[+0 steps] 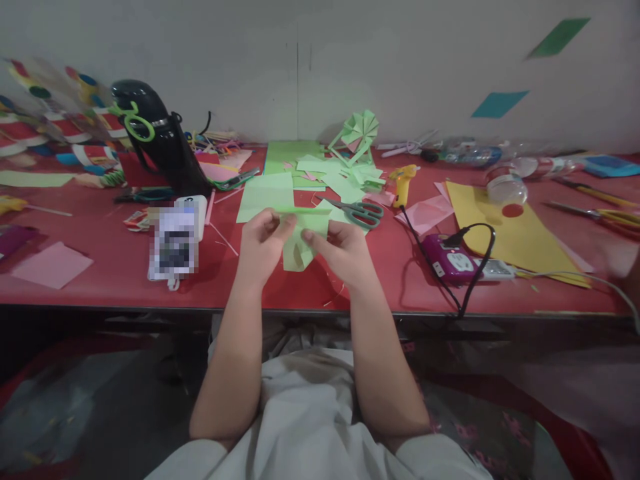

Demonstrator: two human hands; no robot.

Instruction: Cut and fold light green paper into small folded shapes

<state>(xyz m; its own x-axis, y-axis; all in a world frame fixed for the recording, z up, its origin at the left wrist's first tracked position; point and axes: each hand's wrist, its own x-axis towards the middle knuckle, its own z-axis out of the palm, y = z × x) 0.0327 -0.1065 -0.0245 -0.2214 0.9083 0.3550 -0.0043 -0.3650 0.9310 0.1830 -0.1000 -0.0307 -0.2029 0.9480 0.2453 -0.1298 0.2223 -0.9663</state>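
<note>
Between my two hands is a folded piece of light green paper (299, 250), held just above the red table near its front edge. My left hand (266, 241) pinches its left side, thumb on top. On the right side, my right hand (343, 248) grips it with the thumb pressed against a fold. The fingers behind the paper are partly hidden. Grey-handled scissors (363, 213) lie just beyond my right hand. Flat light green sheets (265, 193) rest behind my left hand. Farther back stands a green folded-paper wheel (361, 132) on paper legs.
A yellow glue gun (403, 183) stands right of the scissors. Its cord runs near a purple power strip (450, 257) by yellow sheets (520, 233). At left are a phone (175, 240), a black upright object (157, 137) and pink paper (53, 265). Plastic bottles (505, 187) lie at right.
</note>
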